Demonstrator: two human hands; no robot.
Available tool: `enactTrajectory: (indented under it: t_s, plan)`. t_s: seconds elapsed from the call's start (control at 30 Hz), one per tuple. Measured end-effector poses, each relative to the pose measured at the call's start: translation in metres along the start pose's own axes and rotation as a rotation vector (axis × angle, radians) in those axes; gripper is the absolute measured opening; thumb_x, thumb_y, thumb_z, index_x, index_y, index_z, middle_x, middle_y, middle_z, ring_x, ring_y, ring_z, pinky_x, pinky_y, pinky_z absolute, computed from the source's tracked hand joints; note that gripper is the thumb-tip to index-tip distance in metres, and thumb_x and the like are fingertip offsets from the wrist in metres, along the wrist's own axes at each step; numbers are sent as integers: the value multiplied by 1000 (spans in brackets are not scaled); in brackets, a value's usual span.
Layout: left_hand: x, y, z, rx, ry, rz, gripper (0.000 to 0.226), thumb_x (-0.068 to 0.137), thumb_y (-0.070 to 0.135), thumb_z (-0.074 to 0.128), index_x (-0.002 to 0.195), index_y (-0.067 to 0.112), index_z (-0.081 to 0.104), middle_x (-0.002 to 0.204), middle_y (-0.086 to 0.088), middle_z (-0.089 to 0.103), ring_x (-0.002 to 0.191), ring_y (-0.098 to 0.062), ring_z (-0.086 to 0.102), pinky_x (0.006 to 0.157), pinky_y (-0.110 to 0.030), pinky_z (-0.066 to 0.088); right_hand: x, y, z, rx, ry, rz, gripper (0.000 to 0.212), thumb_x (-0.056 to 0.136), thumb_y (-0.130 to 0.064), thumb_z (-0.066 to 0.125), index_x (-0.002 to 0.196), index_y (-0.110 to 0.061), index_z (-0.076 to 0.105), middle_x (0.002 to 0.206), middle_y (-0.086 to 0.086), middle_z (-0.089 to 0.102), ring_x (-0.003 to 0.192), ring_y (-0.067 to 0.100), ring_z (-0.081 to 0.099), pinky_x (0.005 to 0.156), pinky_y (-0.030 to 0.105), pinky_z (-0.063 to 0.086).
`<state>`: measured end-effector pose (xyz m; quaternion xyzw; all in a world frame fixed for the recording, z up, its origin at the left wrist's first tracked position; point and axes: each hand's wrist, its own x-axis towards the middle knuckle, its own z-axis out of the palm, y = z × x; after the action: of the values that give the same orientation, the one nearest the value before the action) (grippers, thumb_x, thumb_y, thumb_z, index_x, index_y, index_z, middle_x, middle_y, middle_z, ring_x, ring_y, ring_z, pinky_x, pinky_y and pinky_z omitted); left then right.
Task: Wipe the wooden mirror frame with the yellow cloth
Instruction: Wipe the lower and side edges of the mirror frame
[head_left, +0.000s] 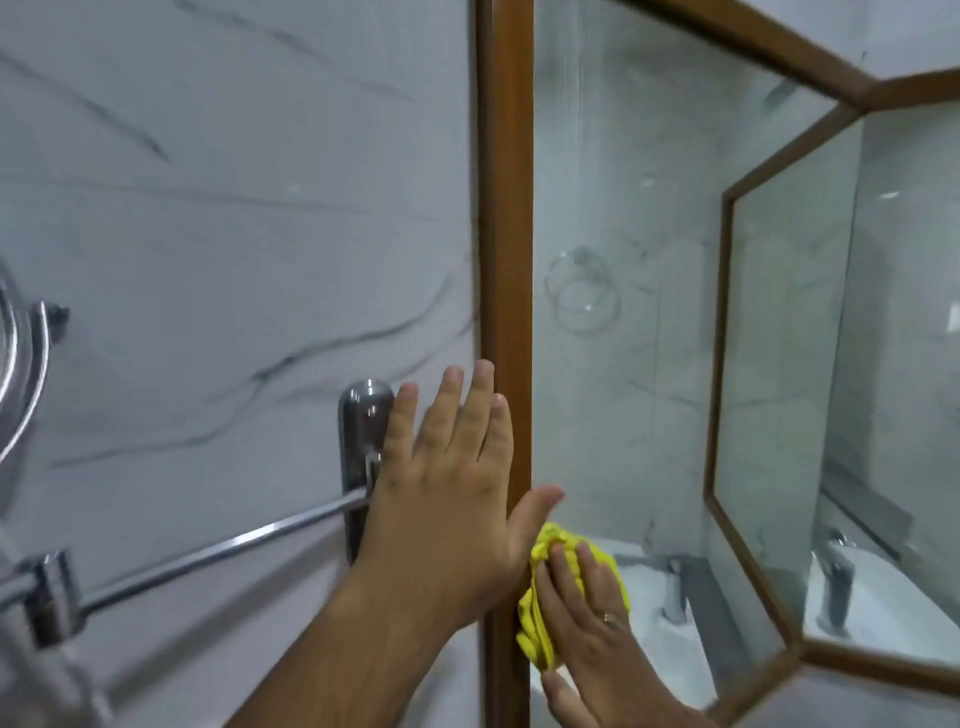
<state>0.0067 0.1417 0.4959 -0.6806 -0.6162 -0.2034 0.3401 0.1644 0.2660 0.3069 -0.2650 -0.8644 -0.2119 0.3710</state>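
Note:
A brown wooden mirror frame runs straight up the middle of the head view, with more angled frame pieces at the upper right. My left hand lies flat and open against the frame's left edge and the wall, fingers spread upward, thumb across the wood. Lower down, my right hand presses a crumpled yellow cloth against the frame's inner edge, right beside the mirror glass. A ring shows on one finger of the right hand. Part of the cloth is hidden under the fingers.
A chrome towel bar with its wall mount juts out from the marble-patterned wall just left of my left hand. The glass reflects a towel ring, a faucet and a white basin.

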Motion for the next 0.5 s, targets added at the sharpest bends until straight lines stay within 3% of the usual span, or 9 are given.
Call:
enactTrajectory:
  t_s: [0.07, 0.17, 0.27, 0.37, 0.5]
  plan:
    - [-14, 10, 10, 23, 3, -29, 74, 94, 54, 29, 153, 9, 25, 163, -14, 0, 151, -31, 0, 119, -53, -9, -35, -7, 25, -42, -110, -18, 92, 68, -37, 51, 152, -13, 21, 159, 12, 23, 149, 38, 6, 115, 51, 17]
    - [-37, 27, 31, 58, -34, -64, 75, 96, 46, 39, 155, 9, 13, 163, -15, -9, 150, -32, -7, 116, -53, -15, -64, -4, 44, -142, -181, -96, 83, 65, -24, 52, 145, -14, 34, 153, 8, 33, 149, 38, 3, 116, 50, 16]
    - [-61, 50, 47, 45, -88, -70, 75, 91, 41, 54, 154, 13, 25, 162, -17, 10, 150, -33, 11, 120, -55, 4, -78, 7, 47, -136, -125, -190, 64, 77, -16, 45, 141, -19, 40, 150, 3, 35, 149, 34, 6, 114, 48, 23]
    - [-88, 71, 66, -11, -45, -6, 70, 86, 33, 60, 150, 17, 35, 159, -16, 26, 147, -32, 25, 119, -53, 16, -79, 19, 43, 68, -17, -219, 50, 88, -3, 43, 137, -13, 47, 150, 11, 40, 141, 35, 33, 108, 50, 37]
    - [-140, 100, 91, -50, -143, 12, 62, 85, 27, 60, 145, 19, 45, 155, -10, 38, 141, -30, 37, 116, -50, 29, -82, 27, 25, 348, -89, -88, 22, 86, -2, 65, 107, 1, 69, 132, 28, 55, 122, 41, 54, 100, 49, 47]
